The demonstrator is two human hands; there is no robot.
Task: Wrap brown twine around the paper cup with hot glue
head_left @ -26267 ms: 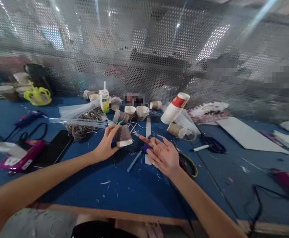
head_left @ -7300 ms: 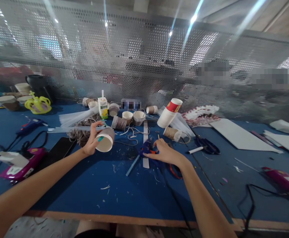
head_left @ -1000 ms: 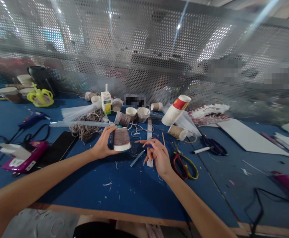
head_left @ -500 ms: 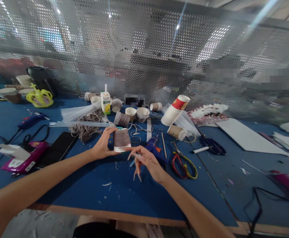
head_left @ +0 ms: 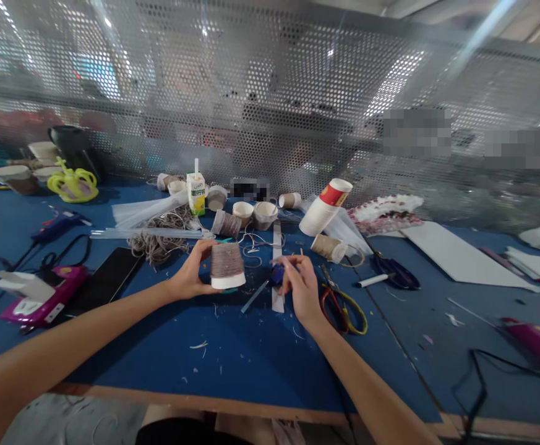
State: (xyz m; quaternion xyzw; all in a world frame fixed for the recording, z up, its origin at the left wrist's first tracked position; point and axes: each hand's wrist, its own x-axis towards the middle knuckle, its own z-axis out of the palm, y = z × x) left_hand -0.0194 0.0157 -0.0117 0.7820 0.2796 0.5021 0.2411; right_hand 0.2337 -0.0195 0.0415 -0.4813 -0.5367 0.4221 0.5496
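Note:
My left hand [head_left: 190, 272] is closed around a paper cup [head_left: 227, 266] wound with grey-brown cord; a bare white band shows at its lower end. To the right, my right hand [head_left: 301, 285] has its fingers wrapped round a blue glue gun [head_left: 277, 274], which the hand mostly hides. Beneath the glue gun lies a pale flat strip [head_left: 278, 301], perhaps a ruler. A short clear glue stick [head_left: 254, 296] rests on the table between the hands. Scissors [head_left: 354, 314] with red and yellow handles lie just right of my right hand.
Behind the hands are a heap of cord [head_left: 156, 244], a juice carton [head_left: 196, 194], several wrapped cups and a tilted stack of paper cups [head_left: 318, 215]. A second glue gun [head_left: 59, 225], a magenta power strip [head_left: 49, 296] and cables lie left. Dark-handled scissors [head_left: 402, 274] and white board [head_left: 459, 253] lie right.
My right hand has left the cup's lower edge, moved right and closed on the blue glue gun. The cup stays in my left hand, its white band now more exposed.

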